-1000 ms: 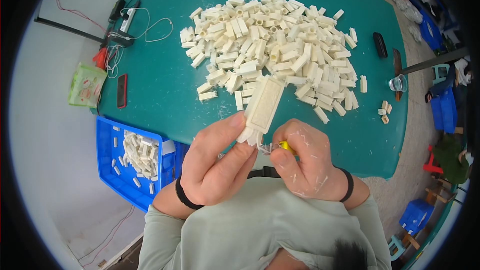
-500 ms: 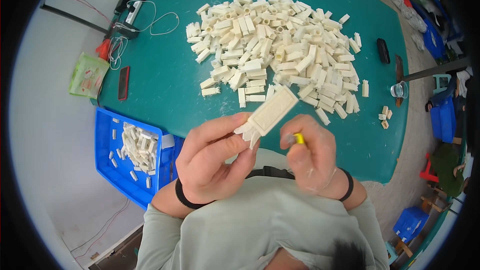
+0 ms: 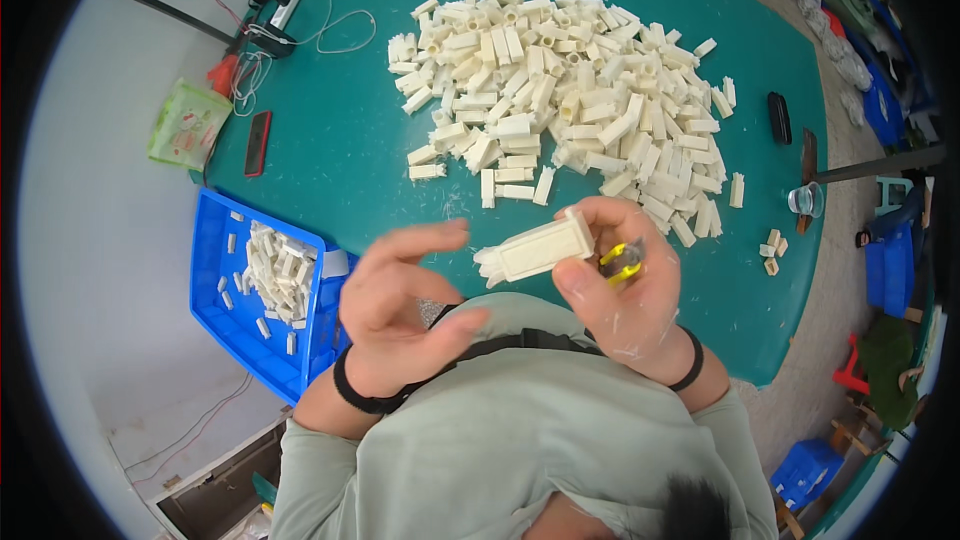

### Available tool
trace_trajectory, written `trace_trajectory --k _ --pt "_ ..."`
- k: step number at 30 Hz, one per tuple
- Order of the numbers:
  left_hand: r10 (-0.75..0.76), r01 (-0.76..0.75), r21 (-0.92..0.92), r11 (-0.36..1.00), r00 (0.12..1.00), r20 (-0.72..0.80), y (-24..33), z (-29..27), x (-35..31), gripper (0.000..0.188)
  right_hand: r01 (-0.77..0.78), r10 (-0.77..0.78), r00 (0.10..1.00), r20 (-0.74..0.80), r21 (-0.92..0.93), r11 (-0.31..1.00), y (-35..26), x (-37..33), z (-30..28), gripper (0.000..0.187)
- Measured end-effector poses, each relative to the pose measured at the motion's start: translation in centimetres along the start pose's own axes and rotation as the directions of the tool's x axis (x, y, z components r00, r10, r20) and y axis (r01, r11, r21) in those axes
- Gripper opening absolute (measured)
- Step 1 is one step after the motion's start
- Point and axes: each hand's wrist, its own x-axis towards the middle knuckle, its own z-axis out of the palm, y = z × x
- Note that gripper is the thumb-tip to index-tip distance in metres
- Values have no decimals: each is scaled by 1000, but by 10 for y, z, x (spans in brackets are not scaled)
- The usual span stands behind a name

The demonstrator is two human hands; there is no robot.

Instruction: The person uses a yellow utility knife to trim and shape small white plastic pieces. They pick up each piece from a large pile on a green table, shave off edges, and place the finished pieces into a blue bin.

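Between the thumb and fingers of my right hand [image 3: 630, 305] is a cream rectangular block [image 3: 540, 250] with a recessed panel on its side. Thin, ragged flaps stick out from its left end. The same hand also keeps a small tool [image 3: 624, 262] with yellow handles and a dark metal part against the palm; its exact kind is partly hidden. My left hand [image 3: 405, 305] is open just left of the block, fingers and thumb apart, touching nothing. Beyond both hands, a large heap of similar cream blocks [image 3: 560, 90] lies on the green table [image 3: 330, 140].
At the left, a blue crate [image 3: 215, 315] holds several smaller-looking cream pieces. A phone [image 3: 258, 144], a power strip [image 3: 288, 4] with cables and a green bag [image 3: 188, 125] lie at the table's left side. On the right are a dark case [image 3: 779, 118], a clear cup [image 3: 805, 200] and several small pieces [image 3: 773, 250].
The block has passed from my left hand to my right, and its flapped end now points left. My left hand has let go and spread its fingers.
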Motion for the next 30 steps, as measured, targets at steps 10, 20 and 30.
trace_trajectory --k 10,20,30 --pt "-371 407 -266 874 912 176 22 14 12 38 257 -183 940 289 -242 936 -2 8 -9 37" --pt "-34 26 -106 994 997 -71 0 10 17 41 315 -212 938 273 -427 848 -1 10 1 22" --pt "25 -36 -81 996 991 -134 -16 -9 18 43 290 -203 956 211 -585 757 -3 14 30 21"
